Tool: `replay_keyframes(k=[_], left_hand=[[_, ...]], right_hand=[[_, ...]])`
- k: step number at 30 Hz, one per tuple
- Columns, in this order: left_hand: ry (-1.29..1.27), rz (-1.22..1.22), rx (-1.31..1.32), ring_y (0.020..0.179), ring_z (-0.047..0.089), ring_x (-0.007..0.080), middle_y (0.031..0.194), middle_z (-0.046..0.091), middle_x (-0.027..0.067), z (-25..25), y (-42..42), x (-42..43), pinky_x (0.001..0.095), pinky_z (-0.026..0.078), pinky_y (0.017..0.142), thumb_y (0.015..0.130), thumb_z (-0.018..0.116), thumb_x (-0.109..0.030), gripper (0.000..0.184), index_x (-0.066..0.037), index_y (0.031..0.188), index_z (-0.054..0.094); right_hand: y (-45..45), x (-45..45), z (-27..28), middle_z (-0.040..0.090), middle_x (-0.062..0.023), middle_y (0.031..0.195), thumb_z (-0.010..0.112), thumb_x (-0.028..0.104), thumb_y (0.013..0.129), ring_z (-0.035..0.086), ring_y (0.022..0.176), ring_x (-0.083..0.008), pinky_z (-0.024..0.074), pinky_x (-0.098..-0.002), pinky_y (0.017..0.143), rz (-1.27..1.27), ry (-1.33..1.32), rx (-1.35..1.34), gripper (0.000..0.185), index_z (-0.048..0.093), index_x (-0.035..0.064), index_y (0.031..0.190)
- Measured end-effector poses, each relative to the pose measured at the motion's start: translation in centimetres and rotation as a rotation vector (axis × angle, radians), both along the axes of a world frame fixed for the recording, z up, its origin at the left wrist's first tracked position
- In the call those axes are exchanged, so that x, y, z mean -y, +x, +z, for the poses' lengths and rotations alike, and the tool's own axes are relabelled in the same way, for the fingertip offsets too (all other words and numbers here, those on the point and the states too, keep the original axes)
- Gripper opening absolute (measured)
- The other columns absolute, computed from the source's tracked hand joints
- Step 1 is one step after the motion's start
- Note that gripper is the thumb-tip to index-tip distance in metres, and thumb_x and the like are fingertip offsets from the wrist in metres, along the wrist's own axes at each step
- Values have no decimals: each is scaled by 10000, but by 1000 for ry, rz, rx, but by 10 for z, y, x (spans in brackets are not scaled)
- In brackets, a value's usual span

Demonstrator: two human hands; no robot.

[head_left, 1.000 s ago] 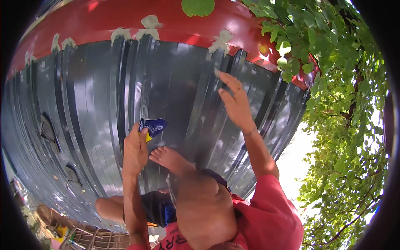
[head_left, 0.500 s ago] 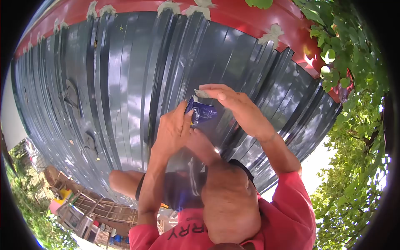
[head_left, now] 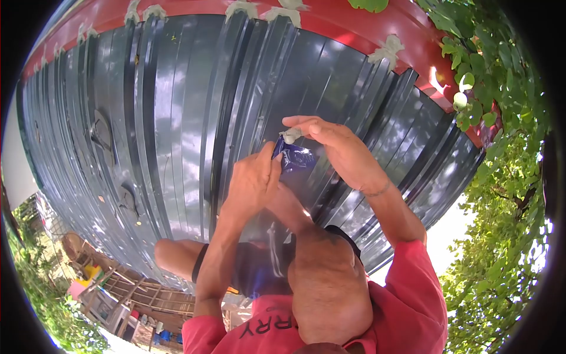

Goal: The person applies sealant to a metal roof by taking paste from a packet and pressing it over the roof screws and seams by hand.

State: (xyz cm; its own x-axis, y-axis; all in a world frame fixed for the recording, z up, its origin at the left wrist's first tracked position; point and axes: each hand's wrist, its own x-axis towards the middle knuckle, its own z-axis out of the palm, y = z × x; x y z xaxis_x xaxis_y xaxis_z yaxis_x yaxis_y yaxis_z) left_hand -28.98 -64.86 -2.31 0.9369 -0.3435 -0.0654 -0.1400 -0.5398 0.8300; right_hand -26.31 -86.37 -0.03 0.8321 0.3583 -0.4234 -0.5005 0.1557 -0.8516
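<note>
My left hand [head_left: 253,182] pinches the edge of a small dark blue packet [head_left: 299,158] above the metal roof. At the packet's upper left end, grey paste [head_left: 291,135] lies on a fingertip of my right hand [head_left: 348,152]. The fingers of my right hand are stretched out, with the thumb apart from the packet. My bent knee [head_left: 330,283] and lower leg are below both hands, and part of my foot is behind my left hand.
Raised ribs run along the dark roof [head_left: 183,118]. Grey patches [head_left: 387,52] mark its joint with a red ridge strip [head_left: 348,23]. Two sandals [head_left: 102,134] lie at the left. Green leaves [head_left: 495,200] hang at the right. A wooden frame structure [head_left: 147,301] stands below left.
My right hand came in from the upper right to the packet's end, and more grey paste now shows on its finger. The view shifted, then stayed nearly still.
</note>
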Motion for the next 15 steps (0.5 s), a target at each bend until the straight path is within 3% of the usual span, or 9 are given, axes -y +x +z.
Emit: replay_keyframes(k=[3, 6, 7, 9, 10, 11, 12, 14, 15], left_hand=[[142, -8, -94, 723, 630, 476, 727, 621, 239, -10, 2, -3, 555, 465, 658, 1047, 521, -146, 150, 3, 1035, 528], [218, 24, -182, 780, 622, 522, 784, 648, 277, -36, 1, -19, 592, 462, 702, 1064, 500, -179, 193, 8, 1018, 512], [248, 40, -229, 792, 619, 523, 789, 644, 287, -42, -1, -28, 595, 454, 706, 1068, 498, -185, 203, 12, 1023, 515], [152, 117, -330, 804, 607, 519, 793, 615, 297, -38, -8, -42, 575, 434, 699, 1075, 492, -178, 217, 33, 1032, 521], [103, 134, -319, 775, 600, 510, 785, 600, 297, -37, -13, -49, 553, 439, 682, 1076, 493, -172, 215, 38, 1057, 535], [131, 106, -238, 768, 602, 503, 782, 600, 294, -47, -19, -61, 540, 445, 677, 1079, 493, -177, 226, 44, 1068, 538], [160, 79, -157, 762, 603, 496, 779, 599, 291, -56, -24, -70, 526, 450, 673, 1082, 494, -183, 237, 49, 1079, 541], [95, 155, -285, 757, 605, 486, 786, 603, 290, -52, -26, -70, 508, 464, 677, 1089, 490, -194, 257, 57, 1077, 540], [63, 194, -350, 755, 606, 481, 790, 604, 289, -50, -25, -69, 498, 471, 679, 1092, 489, -200, 267, 61, 1076, 539]], right_hand=[[-2, 11, 7, 630, -75, 1395, 519, 282, 1054, 505, 1340, -187, 287, -378, 1191, -15, 42, -1, 421, 673, -9, 1317], [5, 45, 26, 565, -171, 1487, 503, 222, 1049, 505, 1358, -262, 315, -432, 1190, -133, 64, 229, 380, 670, -45, 1262], [10, 67, 30, 568, -143, 1493, 510, 142, 985, 504, 1377, -258, 327, -428, 1193, -194, -72, 274, 367, 659, -26, 1275], [20, 116, 31, 597, -116, 1449, 519, 57, 924, 520, 1355, -240, 390, -401, 1142, -303, -770, 534, 405, 681, 29, 1294], [26, 148, 11, 611, -139, 1399, 508, -2, 861, 526, 1341, -276, 410, -412, 1126, -408, -1003, 634, 450, 688, 48, 1270], [31, 176, 0, 578, -154, 1401, 509, -18, 842, 487, 1360, -343, 397, -456, 1137, -347, -1315, 750, 458, 688, 55, 1258], [37, 188, -10, 560, -157, 1415, 511, -24, 834, 465, 1372, -362, 389, -475, 1141, -324, -1435, 822, 472, 689, 69, 1262], [45, 211, -26, 524, -163, 1444, 515, -38, 818, 420, 1395, -399, 372, -511, 1150, -270, -1670, 962, 502, 691, 97, 1269], [49, 214, -31, 458, -165, 1498, 535, -38, 809, 349, 1440, -432, 327, -541, 1181, -205, -1655, 961, 530, 691, 137, 1284]])
